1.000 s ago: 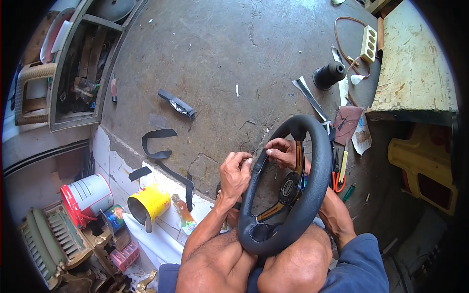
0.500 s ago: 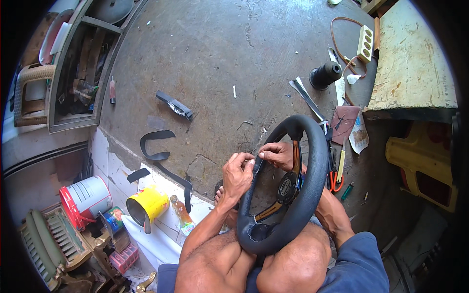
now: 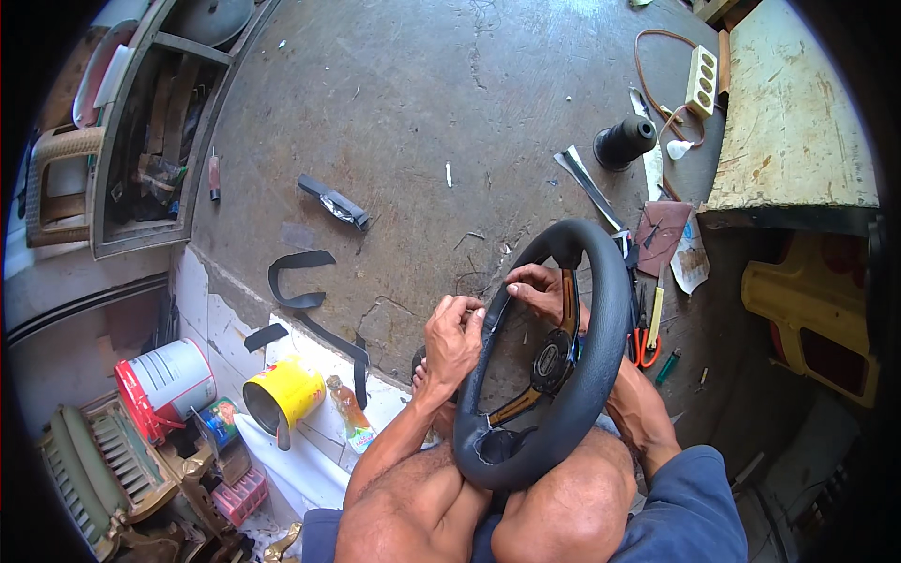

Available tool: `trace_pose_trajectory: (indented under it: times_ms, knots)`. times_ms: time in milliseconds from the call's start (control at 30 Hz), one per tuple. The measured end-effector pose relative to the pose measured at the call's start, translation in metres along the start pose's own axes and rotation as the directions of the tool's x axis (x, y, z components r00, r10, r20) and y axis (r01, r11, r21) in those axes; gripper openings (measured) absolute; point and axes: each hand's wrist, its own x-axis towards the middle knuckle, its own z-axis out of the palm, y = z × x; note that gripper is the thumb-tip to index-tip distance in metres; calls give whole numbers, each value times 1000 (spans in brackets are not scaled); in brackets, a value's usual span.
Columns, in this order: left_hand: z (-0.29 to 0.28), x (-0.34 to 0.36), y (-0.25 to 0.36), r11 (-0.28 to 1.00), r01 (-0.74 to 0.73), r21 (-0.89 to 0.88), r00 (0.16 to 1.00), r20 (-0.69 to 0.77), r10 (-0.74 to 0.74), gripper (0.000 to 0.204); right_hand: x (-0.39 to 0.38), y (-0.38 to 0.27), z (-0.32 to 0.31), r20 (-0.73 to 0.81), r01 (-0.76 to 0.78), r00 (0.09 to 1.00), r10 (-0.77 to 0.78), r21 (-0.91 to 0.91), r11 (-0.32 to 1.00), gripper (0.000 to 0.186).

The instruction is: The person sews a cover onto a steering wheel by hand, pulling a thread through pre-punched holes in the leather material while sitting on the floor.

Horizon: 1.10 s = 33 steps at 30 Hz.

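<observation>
Both hands, the left hand (image 3: 452, 340) and right hand (image 3: 540, 289), pinch the knee-propped steering wheel (image 3: 554, 361) rim near eleven o'clock, steadying its black cover.

I'm losing my right hand (image 3: 540, 289) partly behind the steering wheel (image 3: 554, 375), my thighs running off the lower edge, small floor scraps blurring.

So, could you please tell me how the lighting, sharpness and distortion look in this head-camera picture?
Head view: even daylight on the concrete floor, no harsh glare; strong fisheye bending, with a black rim at the corners; the steering wheel, left hand and right hand are sharp at the centre; the clutter beside the yellow can sits in shade and looks softer toward the edge.
</observation>
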Motion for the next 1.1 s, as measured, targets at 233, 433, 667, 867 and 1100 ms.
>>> trace_pose_trajectory:
  times_ms: [233,433,667,867,1100]
  knots:
    - [0,1,1,999,-40,33,999,4,39,9,5,-2,-1,32,-42,999,43,-20,999,26]
    - [0,1,-3,992,-108,68,994,-15,109,9,5,2,0,63,-24,998,26,-39,999,23]
    - [1,2,-3,976,-176,132,983,-36,182,10,3,-3,-4,108,-101,988,107,-53,993,26]
    - [0,1,-3,978,-161,129,985,-47,169,10,3,0,-1,44,-2,999,0,32,999,24]
    - [3,3,0,979,-158,125,986,-30,163,10,13,17,-2,150,112,983,-105,-34,993,27]
